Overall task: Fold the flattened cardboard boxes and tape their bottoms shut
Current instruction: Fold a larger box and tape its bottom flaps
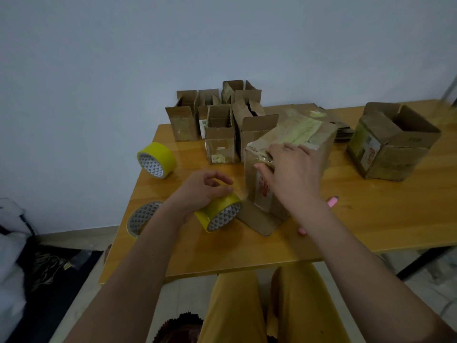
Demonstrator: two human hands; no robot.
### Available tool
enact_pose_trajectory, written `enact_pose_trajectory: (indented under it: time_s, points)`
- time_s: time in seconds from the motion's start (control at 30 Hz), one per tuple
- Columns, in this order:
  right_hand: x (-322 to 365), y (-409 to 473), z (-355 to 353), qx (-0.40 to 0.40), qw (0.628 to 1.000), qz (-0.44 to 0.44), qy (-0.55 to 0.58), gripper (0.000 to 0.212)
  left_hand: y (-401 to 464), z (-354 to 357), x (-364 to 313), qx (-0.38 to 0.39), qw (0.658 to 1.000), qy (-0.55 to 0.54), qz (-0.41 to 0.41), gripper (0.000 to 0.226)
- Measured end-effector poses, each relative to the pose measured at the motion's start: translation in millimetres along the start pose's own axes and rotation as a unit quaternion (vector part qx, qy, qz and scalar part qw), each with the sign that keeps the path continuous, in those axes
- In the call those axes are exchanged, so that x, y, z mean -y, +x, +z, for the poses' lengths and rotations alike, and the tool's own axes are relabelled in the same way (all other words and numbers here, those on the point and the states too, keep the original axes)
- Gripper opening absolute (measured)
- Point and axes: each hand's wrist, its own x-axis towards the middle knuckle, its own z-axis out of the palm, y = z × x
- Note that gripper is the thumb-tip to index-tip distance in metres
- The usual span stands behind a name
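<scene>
tape roll left of the box, box under the right hand

on the table (371, 219) the box (291, 154) being taped is stood bottom-up, its long axis upright, one loose flap splayed out at its foot. the right hand (294, 174) is laid flat over its near top edge, fingers straight, pressing on what is judged to be tape there. the tape roll (218, 214) is lying on its side just left of the box, axis towards the viewer. the left hand (200, 191) is rested on the roll, fingers loosely curled; a firm grip cannot be told. the left hand is nearer the roll. a clear strip between roll and box is hard to make out. a pink object (332, 201) is half hidden behind the right forearm
</scene>
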Motion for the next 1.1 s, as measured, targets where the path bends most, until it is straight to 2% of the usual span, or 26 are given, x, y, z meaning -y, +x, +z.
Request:
enact_pose_trajectory:
  time_s: [0.13, 0.33, 0.43, 0.47, 0.53, 0.57, 0.63, 0.7, 0.77, 0.83, 0.9, 0.93, 0.97, 1.07, 1.1]
  points:
    - [2, -6, 8, -0.009, 0.999, -0.030, 0.009, 0.040, -12, -1, 0, -0.012, 1.000, -0.013, -0.008, 0.009]
    - [-13, 4, 3, 0.022, 0.982, -0.062, 0.177, 0.030, -31, -5, 3, -0.048, 0.998, -0.038, -0.008, 0.009]
    - [-9, 2, -8, 0.063, 0.993, -0.075, 0.064, 0.039, -39, -5, 4, -0.058, 0.997, -0.048, 0.004, 0.007]
    - [-4, -3, -14, 0.038, 0.995, -0.083, 0.039, 0.043, -42, -5, 4, -0.058, 0.997, -0.048, 0.009, 0.007]
    - [15, -19, -24, -0.034, 0.991, -0.101, 0.084, 0.043, -48, -5, 3, -0.053, 0.998, -0.035, 0.023, 0.008]
    - [25, -30, -22, -0.033, 0.983, -0.098, 0.149, 0.040, -51, -6, 3, -0.047, 0.998, -0.025, 0.030, 0.009]
    - [43, -47, -14, 0.064, 0.952, -0.039, 0.296, 0.040, -57, -6, 2, -0.033, 0.999, 0.004, 0.043, 0.012]
    - [52, -56, -4, 0.178, 0.897, 0.048, 0.401, 0.041, -62, -6, 2, -0.029, 0.998, 0.033, 0.053, 0.011]
    - [54, -57, 3, 0.218, 0.850, 0.099, 0.470, 0.024, -64, -9, 6, -0.033, 0.996, 0.049, 0.063, 0.014]
    - [53, -57, 6, 0.203, 0.848, 0.111, 0.477, 0.012, -65, -11, 10, -0.025, 0.997, 0.047, 0.059, 0.040]
    - [53, -57, 9, 0.171, 0.862, 0.126, 0.460, 0.010, -65, -11, 16, -0.017, 0.998, 0.054, 0.039, 0.085]
    - [54, -58, 10, 0.158, 0.862, 0.140, 0.462, 0.013, -66, -10, 19, -0.021, 0.995, 0.087, 0.034, 0.097]
    - [54, -59, 10, 0.153, 0.851, 0.160, 0.476, 0.017, -65, -10, 23, -0.028, 0.990, 0.133, 0.039, 0.096]
    - [53, -63, 7, 0.168, 0.801, 0.213, 0.534, 0.027, -60, -14, 32, -0.085, 0.966, 0.218, 0.111, 0.050]
    - [55, -65, 6, 0.181, 0.790, 0.227, 0.541, 0.029, -58, -17, 31, -0.109, 0.956, 0.235, 0.136, 0.044]
